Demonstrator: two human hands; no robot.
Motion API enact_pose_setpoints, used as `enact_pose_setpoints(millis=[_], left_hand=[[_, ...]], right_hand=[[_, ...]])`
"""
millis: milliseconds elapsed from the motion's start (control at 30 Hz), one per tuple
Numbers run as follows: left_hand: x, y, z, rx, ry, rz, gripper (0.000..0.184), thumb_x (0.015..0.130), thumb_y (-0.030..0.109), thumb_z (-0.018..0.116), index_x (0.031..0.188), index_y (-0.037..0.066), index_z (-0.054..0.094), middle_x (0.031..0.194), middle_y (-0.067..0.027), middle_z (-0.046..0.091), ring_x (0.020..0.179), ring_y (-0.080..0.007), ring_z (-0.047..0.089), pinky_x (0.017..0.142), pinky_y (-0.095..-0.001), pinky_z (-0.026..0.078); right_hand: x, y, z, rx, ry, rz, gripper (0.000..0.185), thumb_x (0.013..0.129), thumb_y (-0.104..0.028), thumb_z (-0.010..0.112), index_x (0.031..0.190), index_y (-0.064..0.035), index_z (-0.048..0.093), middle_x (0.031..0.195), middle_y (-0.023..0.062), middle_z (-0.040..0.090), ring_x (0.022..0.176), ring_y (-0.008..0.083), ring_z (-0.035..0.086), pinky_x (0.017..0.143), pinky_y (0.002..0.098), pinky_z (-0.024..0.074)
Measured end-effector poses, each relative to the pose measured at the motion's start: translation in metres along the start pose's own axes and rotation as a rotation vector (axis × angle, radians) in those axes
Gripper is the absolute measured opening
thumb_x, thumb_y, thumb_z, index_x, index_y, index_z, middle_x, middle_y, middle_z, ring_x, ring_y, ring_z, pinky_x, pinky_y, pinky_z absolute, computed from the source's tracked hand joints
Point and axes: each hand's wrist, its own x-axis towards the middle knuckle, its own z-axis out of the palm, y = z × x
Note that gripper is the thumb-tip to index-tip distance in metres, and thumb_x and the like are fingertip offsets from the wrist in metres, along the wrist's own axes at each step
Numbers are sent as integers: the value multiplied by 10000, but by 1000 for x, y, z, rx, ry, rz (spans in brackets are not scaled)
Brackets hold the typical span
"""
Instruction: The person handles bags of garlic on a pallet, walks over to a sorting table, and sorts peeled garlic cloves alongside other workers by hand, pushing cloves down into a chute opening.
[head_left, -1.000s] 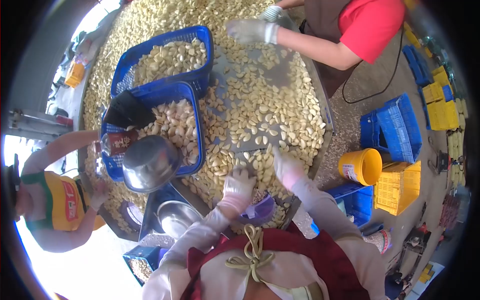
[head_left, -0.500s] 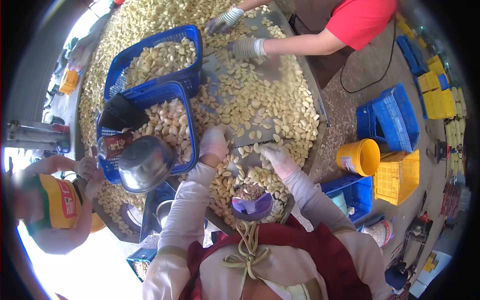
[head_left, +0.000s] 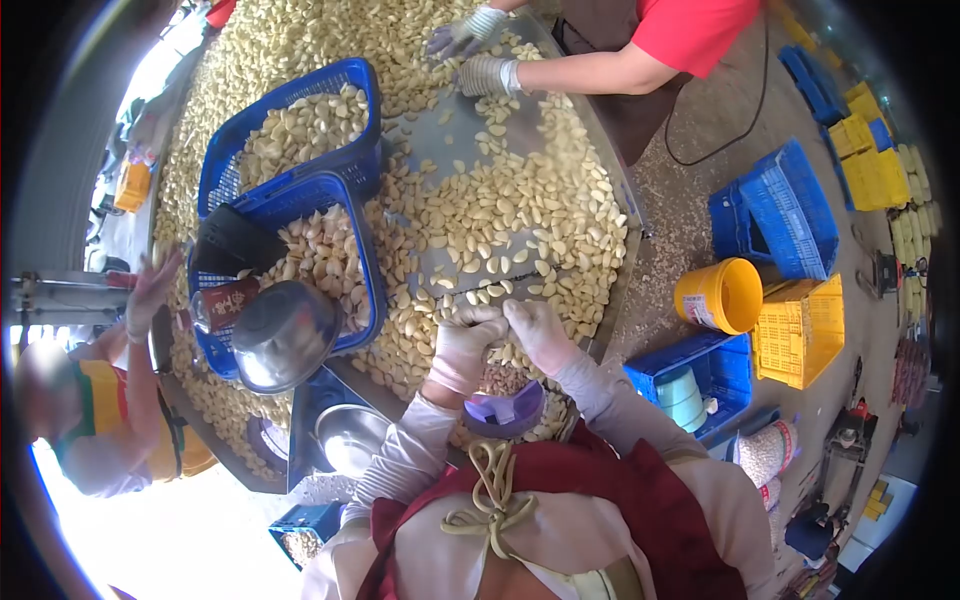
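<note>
While hands (head_left: 466, 345) nearly touch, bare tabletop (head_left: 430, 263) ahead, garlic (head_left: 505, 205) beyond

We identified a food-processing workshop: garlic cloves (head_left: 500, 207) lay across a large worktop (head_left: 520, 130), gloved people (head_left: 690, 35) were stationed around it, and plastic crates (head_left: 792, 218), a yellow bucket (head_left: 712, 292) and filled sacks (head_left: 764, 455) occupied the littered floor (head_left: 655, 292).

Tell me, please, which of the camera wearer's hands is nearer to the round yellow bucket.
Right. The right hand is on the side toward the yellow bucket, not touching it; the left hand is farther off, beyond the right one.
</note>
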Motion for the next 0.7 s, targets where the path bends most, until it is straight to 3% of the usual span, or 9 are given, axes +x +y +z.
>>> enact_pose_setpoints(millis=[67, 133, 233, 267, 333, 367, 400, 467, 700], left_hand=[[-2, -8, 5, -300, -224, 30, 85, 892, -44, 703, 968, -13, 723, 849, -44, 693, 714, -91, 608, 621, -217, 475], [-9, 4, 28, -118, 96, 31, 97, 950, 69, 662, 1005, -4, 696, 873, -11, 632, 739, -72, 569, 664, -222, 487], [-9, -29, 3, 947, 141, 496, 261, 883, 141, 760, 1135, 100, 701, 925, -57, 672, 788, -193, 659, 714, -315, 545], [-13, -42, -7, 1536, 45, 725, 309, 852, 161, 788, 1150, 139, 709, 931, -77, 686, 790, -245, 684, 715, -363, 562], [-16, -61, -4, 1591, -22, 703, 205, 860, 197, 751, 1038, 125, 680, 903, -141, 663, 804, -354, 687, 721, -423, 577], [-12, -65, -3, 1613, 50, 616, 176, 872, 216, 745, 995, 115, 670, 901, -143, 656, 803, -363, 685, 718, -449, 570], [-9, -66, -4, 1632, 119, 527, 166, 884, 234, 738, 952, 104, 661, 900, -145, 649, 803, -371, 684, 716, -475, 563], [-4, -60, -6, 1458, 98, 540, 168, 902, 244, 720, 912, 89, 657, 922, -156, 651, 800, -383, 674, 712, -494, 551], [5, -50, -18, 1433, 42, 610, 143, 870, 140, 737, 959, 47, 676, 940, -152, 677, 795, -350, 685, 711, -456, 550]], right_hand=[[1, 10, -4, 153, 77, -132, 503, 1068, -455, 513, 908, -36, 742, 598, -23, 541, 417, 92, 409, 381, 281, 355], [-5, -16, -33, 594, -164, -76, 493, 1066, -448, 519, 852, -52, 721, 574, -43, 502, 413, 70, 377, 368, 273, 299], [0, -43, -95, 1162, -720, -295, 372, 1024, -351, 608, 826, -54, 712, 509, -67, 417, 409, 43, 310, 368, 255, 251], [-4, -41, -99, 1032, -602, -202, 356, 1016, -335, 623, 857, -34, 727, 506, -61, 427, 402, 47, 300, 368, 259, 253], [-10, -52, -98, 634, -325, 98, 351, 1005, -314, 647, 897, 5, 744, 505, -44, 451, 389, 55, 285, 370, 266, 260], [-1, -63, -77, -80, -131, 592, 391, 1007, -334, 653, 845, 14, 726, 507, -28, 471, 403, 56, 324, 387, 257, 281], [-11, -45, -77, 29, -284, 391, 464, 1004, -404, 640, 836, 21, 718, 522, 39, 535, 412, 139, 454, 440, 319, 410], [-11, -5, -53, -872, -129, -36, 594, 1004, -536, 577, 889, 20, 751, 591, 145, 628, 531, 279, 624, 572, 426, 522], [-13, 15, -21, -870, 73, -68, 638, 1004, -623, 489, 819, -76, 762, 744, 180, 714, 740, 377, 707, 698, 480, 546]])
